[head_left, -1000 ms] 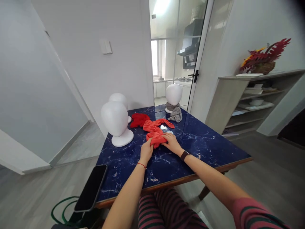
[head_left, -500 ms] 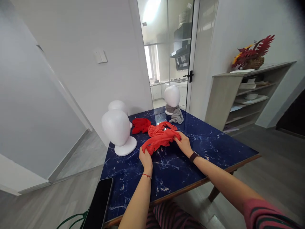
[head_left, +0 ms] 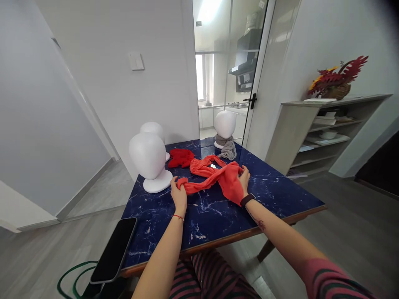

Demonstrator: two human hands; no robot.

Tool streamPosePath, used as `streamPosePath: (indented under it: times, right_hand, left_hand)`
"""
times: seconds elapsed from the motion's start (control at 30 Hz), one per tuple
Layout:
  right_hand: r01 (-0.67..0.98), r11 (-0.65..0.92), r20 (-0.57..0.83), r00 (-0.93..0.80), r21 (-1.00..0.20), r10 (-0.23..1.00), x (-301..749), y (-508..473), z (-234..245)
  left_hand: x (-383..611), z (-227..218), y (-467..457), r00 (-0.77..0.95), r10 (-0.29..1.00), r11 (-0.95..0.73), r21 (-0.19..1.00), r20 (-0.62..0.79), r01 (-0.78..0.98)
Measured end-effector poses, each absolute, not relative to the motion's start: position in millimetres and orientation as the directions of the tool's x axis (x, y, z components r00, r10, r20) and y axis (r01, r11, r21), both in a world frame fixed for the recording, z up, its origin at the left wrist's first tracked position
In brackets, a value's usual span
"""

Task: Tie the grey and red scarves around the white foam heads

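A bright coral-red scarf (head_left: 212,176) stretches between my two hands over the table, with part of it looped on the tabletop behind. My left hand (head_left: 179,197) pinches its narrow, twisted end, close to the base of the nearest white mannequin head (head_left: 148,158). Farther right, my right hand (head_left: 245,180) is closed on the wider, spread-out part, which hangs in front of the palm and hides some fingers. Behind the scarf lies a crumpled dark red cloth (head_left: 181,158). At the far corner stands another white mannequin head (head_left: 225,123) with a grey scarf (head_left: 228,148) around its neck.
A third mannequin head (head_left: 152,129) stands behind the nearest one. The blue marble-patterned table (head_left: 280,191) has a wooden edge. A black phone (head_left: 114,250) sits at the front left corner, beside a green cord (head_left: 67,276). Shelves (head_left: 324,137) stand at the right.
My hands have moved apart, the left one leftward, drawing the scarf out longer. Its right part now spreads wide and hangs down by my right hand. The camera view has shifted slightly.
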State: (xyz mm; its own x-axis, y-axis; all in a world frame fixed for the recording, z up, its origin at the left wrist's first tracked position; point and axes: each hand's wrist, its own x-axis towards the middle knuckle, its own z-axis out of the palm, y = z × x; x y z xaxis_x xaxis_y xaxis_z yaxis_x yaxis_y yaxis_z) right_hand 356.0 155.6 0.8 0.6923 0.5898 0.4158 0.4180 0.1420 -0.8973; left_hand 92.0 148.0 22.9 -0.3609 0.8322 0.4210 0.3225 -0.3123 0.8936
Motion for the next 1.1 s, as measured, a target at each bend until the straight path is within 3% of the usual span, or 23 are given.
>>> streamPosePath:
  times: [0.07, 0.17, 0.27, 0.4, 0.53, 0.67, 0.73, 0.8, 0.93, 1.1]
  right_hand:
    - [0.565, 0.208, 0.571, 0.599, -0.798, 0.562, 348, 147, 10]
    - [0.691, 0.449, 0.744, 0.194, -0.567, 0.64, 327, 131, 25]
    - [0.643, 0.639, 0.665, -0.261, -0.421, 0.7, 303, 118, 32]
    - [0.639, 0.69, 0.493, -0.504, -0.34, 0.709, 284, 112, 27]
    - [0.687, 0.64, 0.407, -0.506, -0.343, 0.761, 280, 122, 18]
    - [0.788, 0.532, 0.332, -0.434, -0.311, 0.837, 283, 155, 17]
    - [0.853, 0.43, 0.302, -0.343, -0.295, 0.889, 284, 179, 18]
    - [0.898, 0.34, 0.297, -0.256, -0.279, 0.92, 284, 202, 18]
    - [0.925, 0.272, 0.311, -0.185, -0.266, 0.932, 282, 235, 16]
    - [0.926, 0.275, 0.333, -0.182, -0.258, 0.925, 284, 245, 12]
  left_hand:
    - [94, 23, 146, -0.202, 0.863, -0.381, 0.859, 0.463, 0.343]
    - [97, 23, 142, 0.061, 0.874, -0.466, 0.794, 0.483, 0.389]
    - [99, 23, 138, 0.21, 0.852, -0.523, 0.753, 0.48, 0.4]
    - [101, 26, 132, 0.246, 0.84, -0.542, 0.77, 0.484, 0.336]
    - [102, 27, 131, 0.23, 0.842, -0.536, 0.804, 0.487, 0.257]
    - [95, 20, 141, -0.254, 0.85, -0.358, 0.86, 0.462, 0.364]
    - [86, 16, 147, -0.498, 0.745, -0.243, 0.876, 0.444, 0.417]
    - [77, 12, 151, -0.637, 0.628, -0.156, 0.874, 0.447, 0.459]
    - [55, 10, 160, -0.733, 0.483, -0.035, 0.847, 0.479, 0.531]
    - [11, 16, 190, -0.656, 0.526, -0.063, 0.794, 0.542, 0.605]
